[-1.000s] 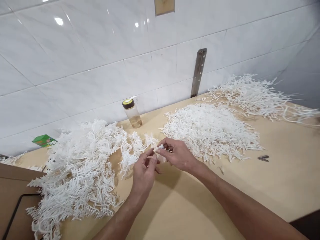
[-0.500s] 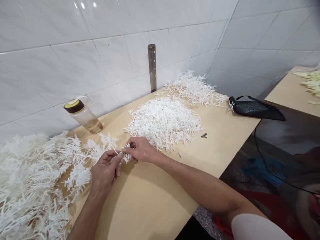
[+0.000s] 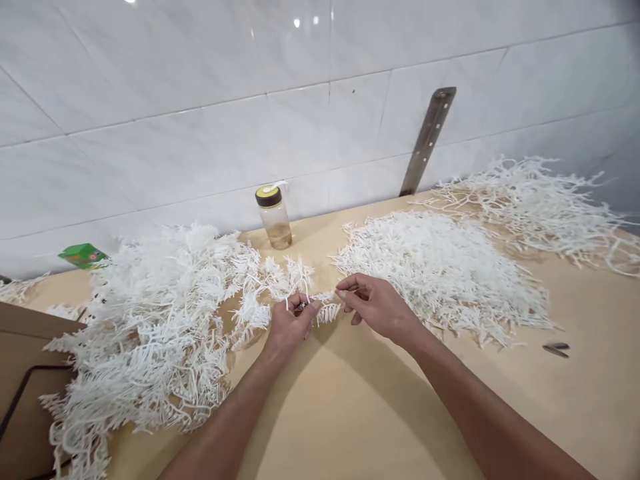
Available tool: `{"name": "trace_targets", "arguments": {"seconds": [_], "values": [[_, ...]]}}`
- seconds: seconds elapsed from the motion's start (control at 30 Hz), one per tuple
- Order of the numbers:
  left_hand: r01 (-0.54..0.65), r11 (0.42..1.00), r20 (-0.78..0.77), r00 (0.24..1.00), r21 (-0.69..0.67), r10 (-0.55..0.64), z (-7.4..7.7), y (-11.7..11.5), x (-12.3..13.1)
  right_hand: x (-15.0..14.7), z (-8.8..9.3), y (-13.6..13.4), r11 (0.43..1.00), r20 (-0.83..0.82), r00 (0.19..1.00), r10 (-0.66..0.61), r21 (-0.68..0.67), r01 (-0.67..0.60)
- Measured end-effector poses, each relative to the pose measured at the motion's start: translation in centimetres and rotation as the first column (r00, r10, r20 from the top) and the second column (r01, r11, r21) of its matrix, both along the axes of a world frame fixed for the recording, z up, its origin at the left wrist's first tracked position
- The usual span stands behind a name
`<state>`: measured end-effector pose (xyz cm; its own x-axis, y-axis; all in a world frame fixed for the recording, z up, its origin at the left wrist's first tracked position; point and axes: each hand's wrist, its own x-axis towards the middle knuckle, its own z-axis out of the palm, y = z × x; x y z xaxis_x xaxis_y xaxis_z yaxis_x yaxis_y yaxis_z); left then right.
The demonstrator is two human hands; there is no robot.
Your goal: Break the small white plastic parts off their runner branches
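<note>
My left hand (image 3: 293,320) is closed, thumb against fingers, on a white plastic sprig (image 3: 329,312) with short side prongs. The sprig sticks out to the right, and a thin white stem loops up above my fingers. My right hand (image 3: 377,307) is at the sprig's right end, thumb and forefinger pinched together; whether they grip its tip is too small to tell. A big tangle of similar uncut-looking white sprigs (image 3: 150,320) lies left of my left hand. A heap of short white pieces (image 3: 440,267) lies just beyond my right hand.
A bottle with a dark and yellow lid (image 3: 275,217) stands near the wall. Bare thin white stems (image 3: 545,200) lie at the back right. A small dark clip-like object (image 3: 556,349) rests at right. A cardboard box (image 3: 35,373) and a green packet (image 3: 83,255) are at left.
The view has swung left, bringing the box and green packet in. My hands have drawn apart, and more of the sprig shows between them. My left hand keeps its hold.
</note>
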<state>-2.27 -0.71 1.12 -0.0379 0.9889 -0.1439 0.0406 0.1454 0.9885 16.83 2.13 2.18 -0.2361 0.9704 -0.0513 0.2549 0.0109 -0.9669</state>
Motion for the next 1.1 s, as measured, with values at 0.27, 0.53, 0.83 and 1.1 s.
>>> {"name": "trace_targets", "arguments": {"seconds": [0.27, 0.53, 0.83, 1.1], "values": [[-0.001, 1.0, 0.083, 0.997, -0.028, 0.003, -0.3, 0.3, -0.1, -0.2, 1.2, 0.3, 0.979, 0.094, 0.975, 0.203, 0.005, -0.205], [-0.018, 1.0, 0.082, 0.996, -0.024, 0.02, -0.2, 0.2, -0.1, -1.0, -1.0, 0.3, 0.996, -0.03, 0.995, 0.092, -0.011, -0.093], [-0.064, 0.998, 0.011, 0.998, 0.012, 0.064, 0.0, 0.1, 0.2, -1.6, -2.7, 0.0, 0.993, -0.223, 0.972, 0.08, -0.066, -0.097], [-0.083, 0.995, -0.038, 0.996, 0.063, 0.085, -0.8, 0.2, 0.4, -1.8, -3.4, -0.1, 0.992, -0.259, 0.964, 0.052, -0.1, -0.081]]}}
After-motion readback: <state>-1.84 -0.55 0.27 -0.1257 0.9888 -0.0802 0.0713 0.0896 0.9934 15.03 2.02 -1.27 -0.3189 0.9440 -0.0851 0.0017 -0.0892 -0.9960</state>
